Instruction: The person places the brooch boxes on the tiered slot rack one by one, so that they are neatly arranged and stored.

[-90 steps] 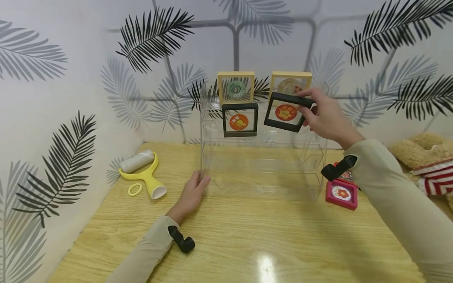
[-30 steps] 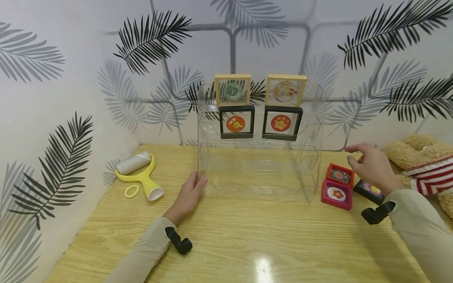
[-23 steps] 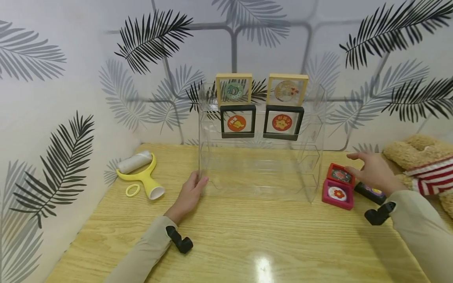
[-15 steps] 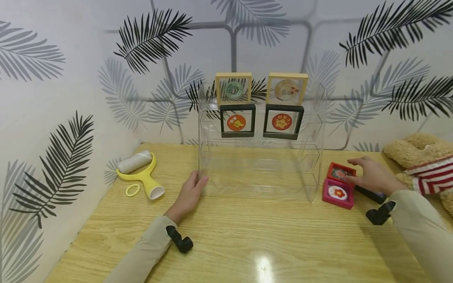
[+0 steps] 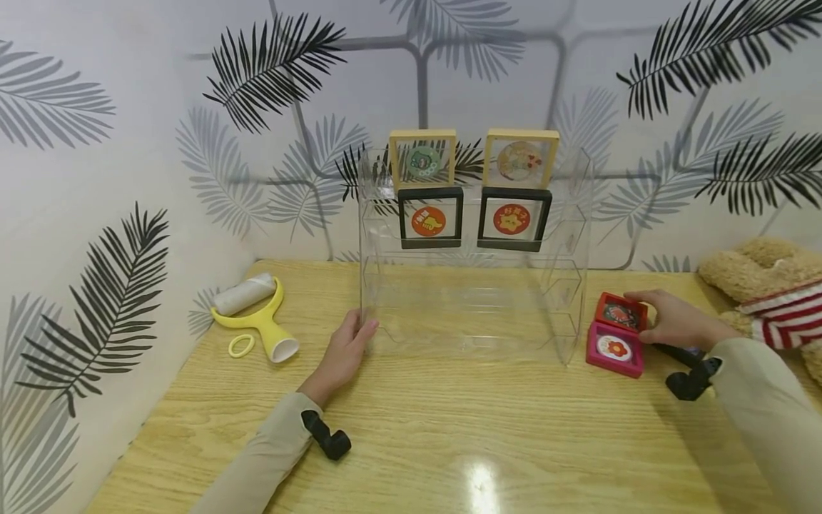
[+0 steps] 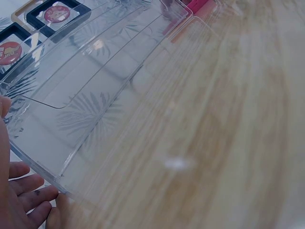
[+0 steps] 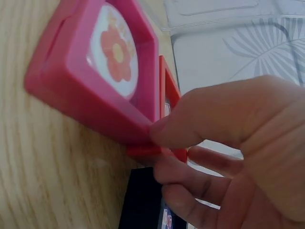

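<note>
- While I hold the head view steady on the table (image 5: 417, 435), the clear rack (image 5: 472, 289) stands upright near its back edge, close to the patterned wall (image 5: 379, 86).
- I have the left hand (image 5: 338, 357) gripping the rack's lower left side, thumb on one face of the panel and fingers on the other.
- I have the right hand (image 5: 683, 320) pinching the right side of the red frame (image 5: 618, 313) between thumb and fingers; how firm the hold is, I cannot tell.
- That red frame lies flat on the table, to the right of the rack and toward the back edge.
- Right against it, farther from the back edge, I see the pink frame (image 5: 614, 349), with a red flower inside.
- Partly under the right hand I make out a black case (image 7: 140, 202).
- On the rack's top tier I count a green-print yellow frame (image 5: 422, 163) and a pale-print yellow frame (image 5: 519, 160); below them sit a thumbs-up black frame (image 5: 428, 221) and a star-print black frame (image 5: 511, 219).
- Near the table's back left corner lies a yellow tool (image 5: 272, 330) bearing a grey roll (image 5: 244, 294), a yellow ring (image 5: 232, 349) beside it.
- Along the back edge, far right, I see a plush toy (image 5: 764, 268).
</note>
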`<state>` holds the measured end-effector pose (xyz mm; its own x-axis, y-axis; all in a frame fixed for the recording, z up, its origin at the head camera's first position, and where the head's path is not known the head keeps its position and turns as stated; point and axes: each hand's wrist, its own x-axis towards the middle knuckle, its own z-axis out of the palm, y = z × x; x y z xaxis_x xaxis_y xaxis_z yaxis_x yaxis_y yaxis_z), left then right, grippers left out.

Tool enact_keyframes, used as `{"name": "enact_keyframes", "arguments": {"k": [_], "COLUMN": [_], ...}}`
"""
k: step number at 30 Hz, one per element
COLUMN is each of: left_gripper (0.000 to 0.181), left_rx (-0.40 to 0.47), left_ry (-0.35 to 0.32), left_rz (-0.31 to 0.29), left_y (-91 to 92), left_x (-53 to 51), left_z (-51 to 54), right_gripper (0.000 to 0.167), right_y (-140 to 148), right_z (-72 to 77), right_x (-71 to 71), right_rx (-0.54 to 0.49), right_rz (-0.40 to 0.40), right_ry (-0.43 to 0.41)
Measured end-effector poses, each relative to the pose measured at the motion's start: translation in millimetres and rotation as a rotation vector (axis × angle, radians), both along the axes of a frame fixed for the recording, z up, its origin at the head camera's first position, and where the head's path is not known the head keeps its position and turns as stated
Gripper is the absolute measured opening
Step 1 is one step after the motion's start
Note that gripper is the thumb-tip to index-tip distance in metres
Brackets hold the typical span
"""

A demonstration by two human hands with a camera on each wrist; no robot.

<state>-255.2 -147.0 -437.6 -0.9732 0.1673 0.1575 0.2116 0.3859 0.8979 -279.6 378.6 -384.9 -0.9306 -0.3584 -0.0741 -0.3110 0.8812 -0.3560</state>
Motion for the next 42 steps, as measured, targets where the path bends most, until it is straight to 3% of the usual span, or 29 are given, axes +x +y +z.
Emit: {"name": "enact_keyframes", "arguments": {"k": [7, 15, 24, 32, 36, 42], "left_gripper": [0.047, 0.044, 0.045, 0.044, 0.044, 0.045], "left_rx": [-0.005, -0.020, -0.001, -0.018, -0.017, -0.008], "left_ry": [-0.010, -0.027, -0.040, -0.034, -0.029, -0.032], "left_rz": [0.009, -0.008, -0.016, -0.006, -0.009, -0.010], "left_y": [1.1, 8.3, 7.8, 7.9, 7.6, 7.7], "left_x": [1.5, 22.2, 23.8, 23.6, 23.2, 23.6], "left_z": [3.1, 34.5, 36.2, 37.4, 37.2, 36.9], "right_gripper": [0.080, 0.087, 0.081, 0.085, 0.085, 0.069], "right_y": [2.3, 0.8, -0.2, 1.6, 0.2, 2.8], "right_z": [3.2, 6.6, 5.7, 6.9, 7.9, 4.5], "right_x": [-4.2, -5.8, -9.0, -5.1, 2.1, 13.9], "right_rx": [0.007, 0.089, 0.084, -0.138, -0.350, -0.666], "right_rz": [0.050, 0.021, -0.030, -0.155, -0.186, -0.179], "right_ry": [-0.019, -0.034, -0.026, 0.041, 0.026, 0.015]}}
